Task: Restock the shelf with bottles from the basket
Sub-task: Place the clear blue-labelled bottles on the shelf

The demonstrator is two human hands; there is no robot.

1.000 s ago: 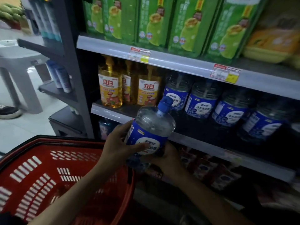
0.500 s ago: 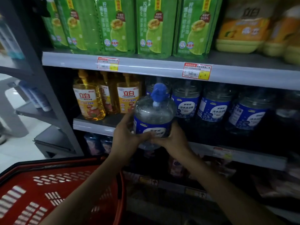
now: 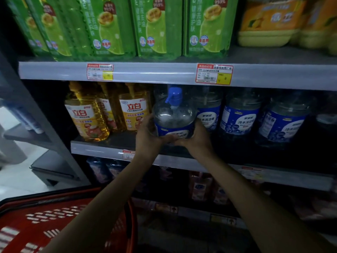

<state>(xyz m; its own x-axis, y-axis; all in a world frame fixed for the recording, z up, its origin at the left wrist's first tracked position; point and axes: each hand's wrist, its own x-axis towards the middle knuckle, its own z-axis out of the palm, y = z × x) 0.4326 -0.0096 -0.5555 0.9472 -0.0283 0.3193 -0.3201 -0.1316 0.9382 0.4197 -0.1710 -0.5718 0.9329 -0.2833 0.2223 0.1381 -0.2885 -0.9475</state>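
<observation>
A red basket is seen nearest, below and left of the middle shelf. Farther in, a clear blue-labelled bottle is held upright at that shelf's front edge, grasped by the fingers of the left hand and right hand. Behind it, matching bottles are lined.

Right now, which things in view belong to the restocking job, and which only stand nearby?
Belong to the job:
clear bottle with blue cap, held by left hand and right hand
middle shelf
red basket

Only nearby:
yellow bottles
green packs
orange packs
</observation>
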